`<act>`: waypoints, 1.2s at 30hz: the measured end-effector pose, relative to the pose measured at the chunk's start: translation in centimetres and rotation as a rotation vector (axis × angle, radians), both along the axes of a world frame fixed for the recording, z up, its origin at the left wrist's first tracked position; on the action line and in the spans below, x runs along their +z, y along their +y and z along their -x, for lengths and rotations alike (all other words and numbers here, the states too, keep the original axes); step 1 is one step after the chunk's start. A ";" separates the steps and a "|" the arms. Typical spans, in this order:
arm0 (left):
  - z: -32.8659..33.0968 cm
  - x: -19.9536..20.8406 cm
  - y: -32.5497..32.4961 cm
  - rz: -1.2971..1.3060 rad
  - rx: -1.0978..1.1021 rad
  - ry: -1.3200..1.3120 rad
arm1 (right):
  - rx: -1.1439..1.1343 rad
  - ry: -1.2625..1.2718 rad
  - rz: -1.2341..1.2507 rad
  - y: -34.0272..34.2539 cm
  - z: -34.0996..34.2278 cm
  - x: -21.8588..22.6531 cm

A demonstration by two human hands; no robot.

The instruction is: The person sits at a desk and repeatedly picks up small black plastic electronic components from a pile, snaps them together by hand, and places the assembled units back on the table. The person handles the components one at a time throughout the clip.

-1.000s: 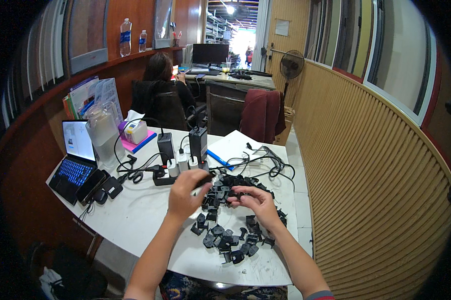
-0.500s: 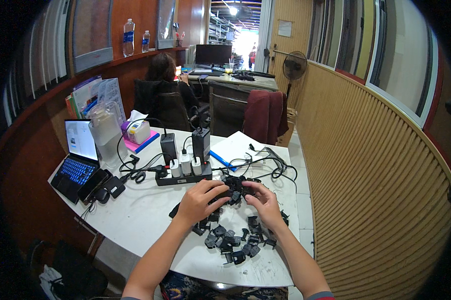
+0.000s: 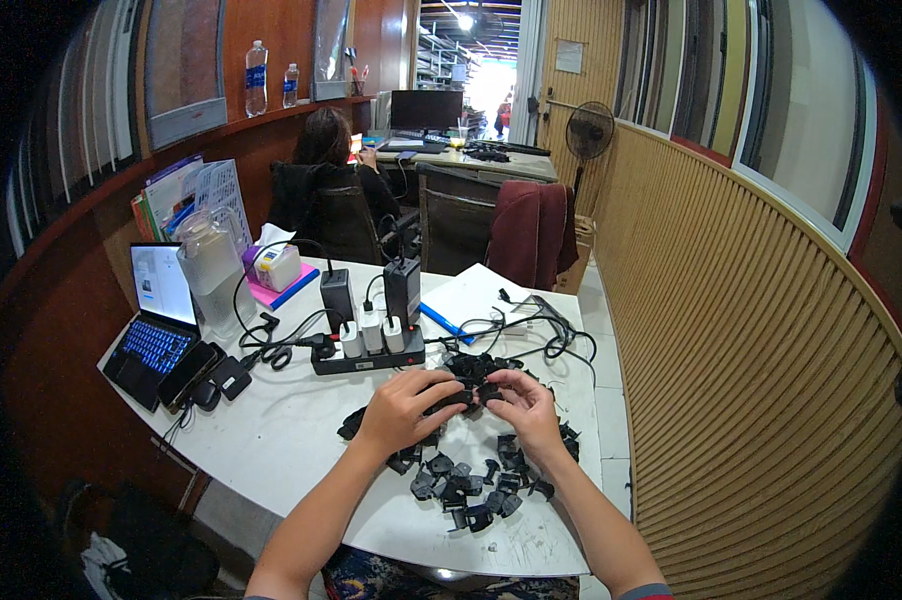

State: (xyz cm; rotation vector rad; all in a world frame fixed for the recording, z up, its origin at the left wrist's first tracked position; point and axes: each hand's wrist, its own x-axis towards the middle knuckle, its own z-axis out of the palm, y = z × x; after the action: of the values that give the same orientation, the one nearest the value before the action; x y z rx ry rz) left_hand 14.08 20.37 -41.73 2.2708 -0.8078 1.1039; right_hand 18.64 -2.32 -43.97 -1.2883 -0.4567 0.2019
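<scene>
Above the white table (image 3: 281, 440), my left hand (image 3: 401, 408) is closed around a dark plastic part (image 3: 453, 399). Facing it, my right hand (image 3: 531, 410) pinches a smaller black plastic piece (image 3: 489, 393) between thumb and fingers. The two pieces are close together; whether they touch I cannot tell. Just beyond my fingers lies a heap of black plastic pieces (image 3: 481, 364). Nearer me, between my forearms, several loose black and grey plastic clips (image 3: 461, 485) are scattered. More dark pieces (image 3: 352, 423) show beside my left wrist.
A black power strip (image 3: 369, 361) with adapters stands beyond my left hand. Cables (image 3: 556, 335) tangle at the far right. An open laptop (image 3: 156, 335), a water pitcher (image 3: 214, 275) and a tissue pack (image 3: 275, 266) stand left. Another person (image 3: 326, 165) sits at a farther desk.
My hands have drawn closer together. My right fingers, apart over the heap before, now pinch a small black piece, and the part in my left hand shows more clearly.
</scene>
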 end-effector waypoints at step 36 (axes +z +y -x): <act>-0.7 -3.5 0.2 0.004 -0.110 -0.049 | -0.033 0.073 0.294 -0.8 -0.8 -0.3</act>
State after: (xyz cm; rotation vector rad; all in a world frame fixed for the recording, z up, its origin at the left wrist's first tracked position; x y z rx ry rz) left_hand 14.79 20.52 -45.18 2.1758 -0.9364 1.1132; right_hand 19.43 -3.10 -44.28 -1.5695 -0.3508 0.2956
